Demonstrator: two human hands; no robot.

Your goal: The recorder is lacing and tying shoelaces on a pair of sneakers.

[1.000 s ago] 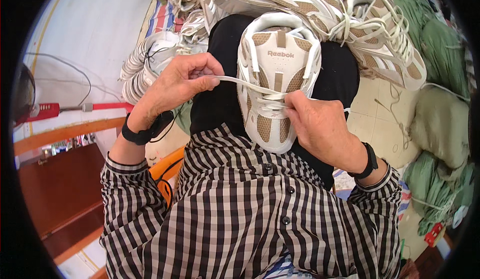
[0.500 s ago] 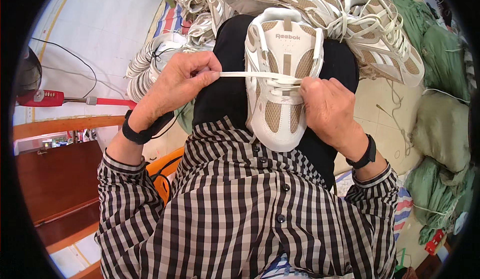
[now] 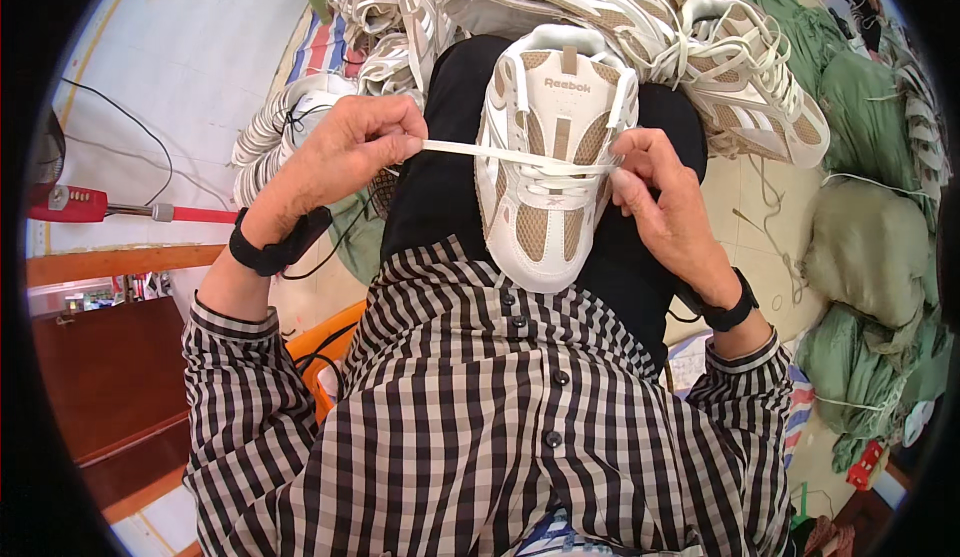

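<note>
A white and beige sneaker (image 3: pixel 560 227) rests on my black-trousered lap, toe toward me, its tongue standing up at the far end. A flat white shoelace (image 3: pixel 455 147) runs taut from the lower eyelets out to the left. My left hand (image 3: pixel 365 147) is closed, pinching that lace between thumb and forefinger beyond the shoe's left side. At the right eyelet edge, my right hand (image 3: pixel 665 202) has its fingers curled, thumb and forefinger close about the lace there. The exact contact of its fingertips is partly hidden. The upper eyelets carry no crossing lace.
More laced sneakers (image 3: pixel 750 77) lie beyond my knees, beside stacked shoe parts (image 3: pixel 375 7). Green sacks (image 3: pixel 865 247) line the right side. At left are a red-handled tool (image 3: pixel 90 204), a dark cable (image 3: pixel 165 147) and a brown wooden panel (image 3: pixel 115 377).
My right hand has loosened from its tighter grip at the shoe's right edge, its forefinger and thumb now more apart. The left hand still holds the lace taut. The whole view has shifted slightly.
</note>
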